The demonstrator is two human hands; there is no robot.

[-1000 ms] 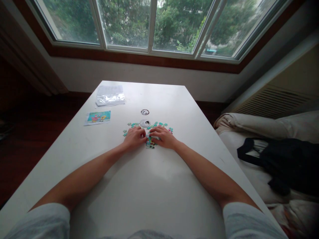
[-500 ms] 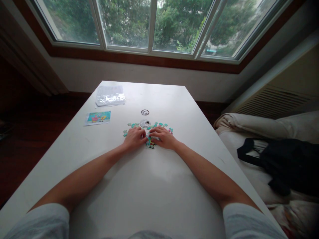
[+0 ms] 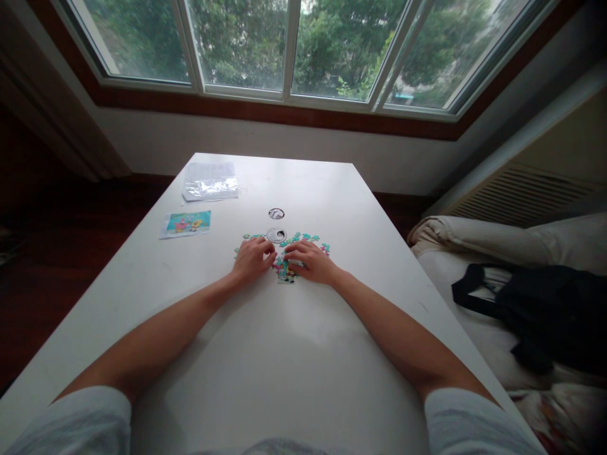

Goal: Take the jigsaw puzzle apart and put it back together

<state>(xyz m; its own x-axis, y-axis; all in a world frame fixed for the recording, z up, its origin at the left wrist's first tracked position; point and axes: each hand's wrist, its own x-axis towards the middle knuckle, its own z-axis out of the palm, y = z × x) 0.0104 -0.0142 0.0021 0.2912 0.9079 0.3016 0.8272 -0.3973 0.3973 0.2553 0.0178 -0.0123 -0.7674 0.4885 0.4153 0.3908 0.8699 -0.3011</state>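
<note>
Under a bay window, jigsaw pieces (image 3: 284, 270) lie mid-worktop (image 3: 303, 354). The left hand (image 3: 253, 259) and right hand (image 3: 310, 261) rest curled on them; pieces are best pressed flat, gently.

The counter (image 3: 294, 354) in the middle of the frame has a smooth white surface with a soft sheen that catches the window light, and the puzzle pieces (image 3: 303, 239) near its centre look like thin printed card in teal and pink, matt. At upper left of the counter lie a crinkled clear plastic bag (image 3: 210, 182), glossy with bright glints, and a flat printed picture card (image 3: 186, 224). At right, a black cloth bag (image 3: 545, 313) rests on pale, dull fabric bedding (image 3: 474, 235).
</note>
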